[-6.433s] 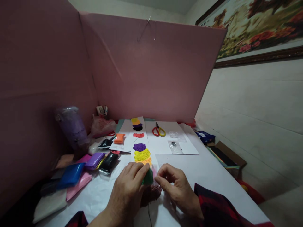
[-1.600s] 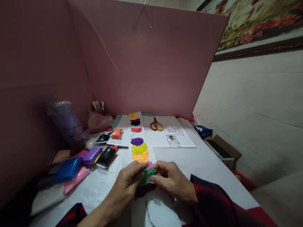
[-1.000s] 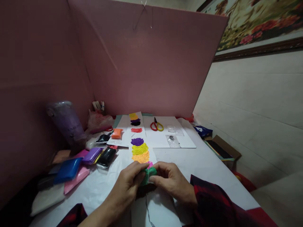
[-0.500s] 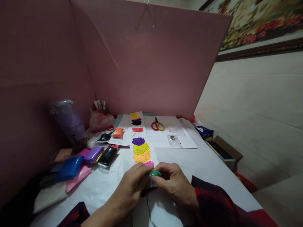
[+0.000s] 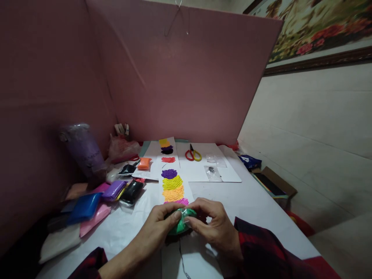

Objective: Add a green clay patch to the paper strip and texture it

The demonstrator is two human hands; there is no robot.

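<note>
Between my two hands is a small clear packet of green modelling clay [image 5: 180, 228]. My left hand [image 5: 155, 224] grips its left side, thumb pressed on top. My right hand [image 5: 219, 226] pinches the clear film at the packet's upper right between thumb and fingers. Just beyond them, a white paper strip [image 5: 187, 190] carries ridged bands of purple, yellow-green, orange and pink clay; my hands partly cover the pink band. Something dark brown shows beneath the packet, mostly hidden. A dark wavy line [image 5: 181, 255] runs down the paper below my hands.
Packets of clay, among them blue [image 5: 85, 208], purple [image 5: 114, 190] and black [image 5: 132, 192], are heaped on the left. Behind lie an orange packet [image 5: 144, 164], red-and-yellow-handled scissors [image 5: 193, 155] and small clear bags [image 5: 213, 174]. A purple bottle [image 5: 84, 149] stands at the back left.
My left thumb and fingers have shifted left on the packet, so more of the green clay shows. My right hand keeps its pinch at nearly the same place.
</note>
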